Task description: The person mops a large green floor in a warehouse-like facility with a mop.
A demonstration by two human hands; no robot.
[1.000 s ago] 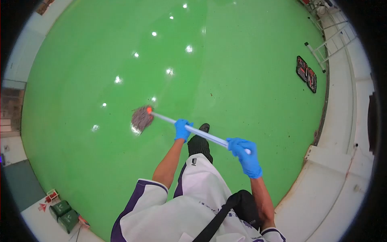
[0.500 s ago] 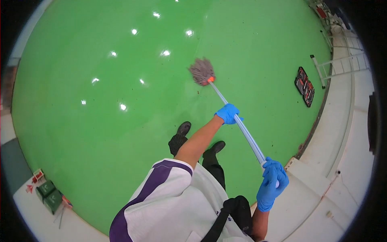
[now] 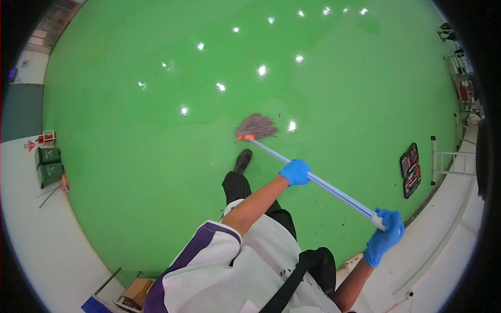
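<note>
Nearer the mop head (image 3: 255,127), the left hand (image 3: 296,172) grips the pole (image 3: 339,194); farther from the mop head, the right hand (image 3: 388,232) clasps the pole's end.

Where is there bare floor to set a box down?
On the left, green floor lies bare between the mop head and the green bins. Another patch, with a few specks, lies between the mop head and the tool case. It's crowded at right, where the tool case sits near the metal ladder.
</note>
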